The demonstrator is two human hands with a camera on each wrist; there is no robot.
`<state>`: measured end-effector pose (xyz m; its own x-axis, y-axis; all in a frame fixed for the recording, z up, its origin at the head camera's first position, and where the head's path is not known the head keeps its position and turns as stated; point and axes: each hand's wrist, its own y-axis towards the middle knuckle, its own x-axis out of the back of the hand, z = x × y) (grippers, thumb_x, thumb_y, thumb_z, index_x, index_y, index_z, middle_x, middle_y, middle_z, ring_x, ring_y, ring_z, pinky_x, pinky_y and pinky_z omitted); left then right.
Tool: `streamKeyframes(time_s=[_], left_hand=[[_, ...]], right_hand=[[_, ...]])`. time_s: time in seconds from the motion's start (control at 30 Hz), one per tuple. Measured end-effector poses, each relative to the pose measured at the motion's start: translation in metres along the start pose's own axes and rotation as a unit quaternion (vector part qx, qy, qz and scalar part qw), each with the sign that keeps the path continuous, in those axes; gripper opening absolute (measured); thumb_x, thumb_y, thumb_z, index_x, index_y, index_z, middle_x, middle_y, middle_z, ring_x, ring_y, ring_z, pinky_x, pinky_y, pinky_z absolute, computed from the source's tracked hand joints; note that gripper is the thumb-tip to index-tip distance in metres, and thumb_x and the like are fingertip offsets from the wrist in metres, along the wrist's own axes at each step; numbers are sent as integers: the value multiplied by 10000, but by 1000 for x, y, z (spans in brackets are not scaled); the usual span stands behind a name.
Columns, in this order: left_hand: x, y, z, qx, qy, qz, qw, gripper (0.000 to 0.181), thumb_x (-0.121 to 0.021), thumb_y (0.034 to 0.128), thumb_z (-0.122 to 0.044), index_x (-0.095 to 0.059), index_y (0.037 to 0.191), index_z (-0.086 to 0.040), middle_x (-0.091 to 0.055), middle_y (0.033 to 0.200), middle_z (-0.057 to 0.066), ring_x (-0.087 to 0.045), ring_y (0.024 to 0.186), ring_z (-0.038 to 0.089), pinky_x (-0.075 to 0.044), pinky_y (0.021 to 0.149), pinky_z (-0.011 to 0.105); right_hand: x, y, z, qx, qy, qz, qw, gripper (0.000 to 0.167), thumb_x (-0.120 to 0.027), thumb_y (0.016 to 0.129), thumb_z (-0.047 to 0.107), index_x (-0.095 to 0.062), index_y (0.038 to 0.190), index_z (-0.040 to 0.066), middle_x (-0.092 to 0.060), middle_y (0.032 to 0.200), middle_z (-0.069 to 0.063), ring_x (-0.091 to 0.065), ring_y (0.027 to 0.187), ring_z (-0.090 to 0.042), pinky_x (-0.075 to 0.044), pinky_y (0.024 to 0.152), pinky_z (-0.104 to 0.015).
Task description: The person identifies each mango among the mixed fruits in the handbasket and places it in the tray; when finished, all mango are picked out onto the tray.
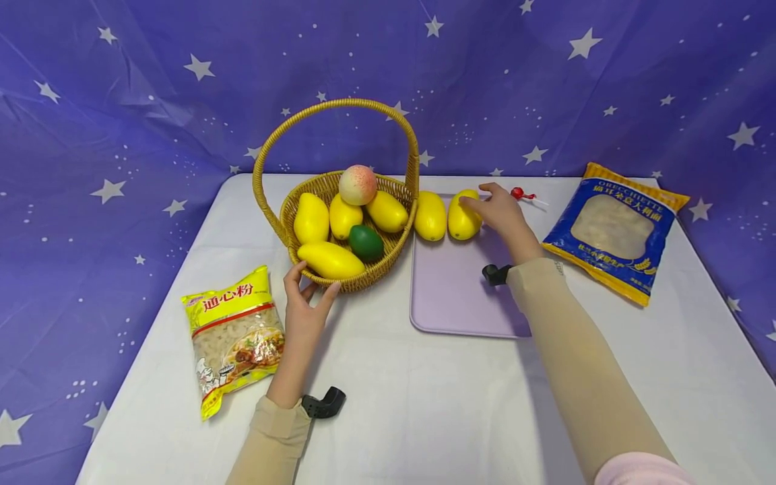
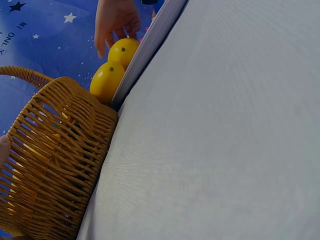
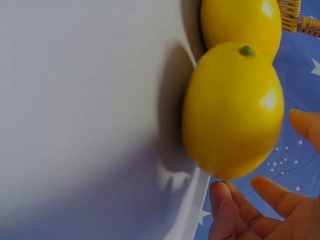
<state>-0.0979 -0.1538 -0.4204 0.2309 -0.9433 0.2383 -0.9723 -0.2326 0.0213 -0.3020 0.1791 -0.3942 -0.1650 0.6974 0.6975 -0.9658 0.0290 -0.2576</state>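
My left hand (image 1: 305, 318) rests against the front left of a wicker basket (image 1: 388, 264), thumb and fingers spread at its rim and wall. Inside the basket lie several yellow mangoes (image 1: 330, 261), a dark green fruit (image 1: 366, 243) and a pinkish peach (image 1: 358, 185) on top. Two more mangoes stand side by side on a lilac tray (image 1: 463, 296). Beside the right-hand mango (image 3: 232, 112) is my right hand (image 1: 506, 214), fingers spread; the right wrist view shows a small gap between fingertips and fruit. Only part of the left hand shows in the left wrist view.
A yellow bag of pasta (image 1: 236, 340) lies to the left of the left forearm. On the right is a blue bag of orecchiette (image 1: 615, 229). A red lollipop (image 1: 519, 194) lies behind the right hand. The basket's tall handle (image 1: 339, 103) arches upward.
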Motion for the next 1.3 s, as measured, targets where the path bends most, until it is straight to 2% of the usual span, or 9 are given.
streamKeyframes(time_s=[0.23,0.4,0.63,0.73,0.87,1.0,1.17,1.3], left_hand=[[0,0,0,22,-14,4,10000,691,-663,933,-260,-236,1464,-139,-181,1533,119,-409,1290,376,-438,979,469],[0,0,0,-17,-32,-9,10000,689,-666,931,-252,-243,1462,-134,-187,1527,127,-413,1286,378,-439,979,470],[0,0,0,-32,-11,-6,10000,684,-660,936,-239,-237,1461,-119,-188,1528,127,-417,1287,375,-439,978,470],[0,1,1,-16,-4,-3,10000,693,-661,935,-239,-231,1465,-121,-187,1529,123,-414,1291,373,-445,970,473],[0,6,15,1,-63,-22,10000,709,-677,922,-269,-236,1468,-163,-188,1532,92,-415,1292,360,-452,963,470],[0,12,32,-44,-67,-87,9999,709,-691,901,-340,-259,1454,-241,-201,1526,38,-436,1277,323,-459,959,441],[-1,12,37,-224,-2,-151,9996,706,-689,892,-391,-269,1444,-258,-216,1517,31,-452,1261,322,-465,948,451],[-1,12,36,-239,11,-137,9996,704,-684,895,-397,-266,1445,-261,-211,1521,28,-447,1267,329,-461,950,468]], right_hand=[[6,-6,3,180,52,-167,9997,835,-573,879,591,-298,1517,127,-472,1376,-198,-482,1195,-357,-394,1003,-516],[10,-17,7,357,249,-370,9984,820,-580,875,596,-313,1517,160,-495,1343,-181,-497,1151,-348,-414,974,-510],[15,-42,21,970,566,-614,9918,758,-603,878,567,-382,1489,177,-493,1370,-151,-447,1246,-336,-417,981,-489],[15,-55,30,1216,633,-644,9885,721,-614,880,550,-411,1474,197,-524,1329,-136,-483,1184,-342,-436,954,-487],[11,-71,40,1492,620,-590,9851,675,-635,878,533,-444,1452,233,-552,1287,-95,-526,1056,-315,-472,871,-455],[3,-85,49,1769,526,-489,9816,634,-672,872,490,-478,1426,251,-583,1237,-59,-547,997,-270,-489,818,-415],[-8,-98,62,2087,538,-240,9762,601,-712,868,407,-500,1407,246,-598,1213,-45,-562,978,-246,-506,787,-394],[-21,-103,70,2348,543,-16,9705,607,-728,860,377,-507,1400,210,-593,1199,-54,-571,950,-255,-512,758,-388]])
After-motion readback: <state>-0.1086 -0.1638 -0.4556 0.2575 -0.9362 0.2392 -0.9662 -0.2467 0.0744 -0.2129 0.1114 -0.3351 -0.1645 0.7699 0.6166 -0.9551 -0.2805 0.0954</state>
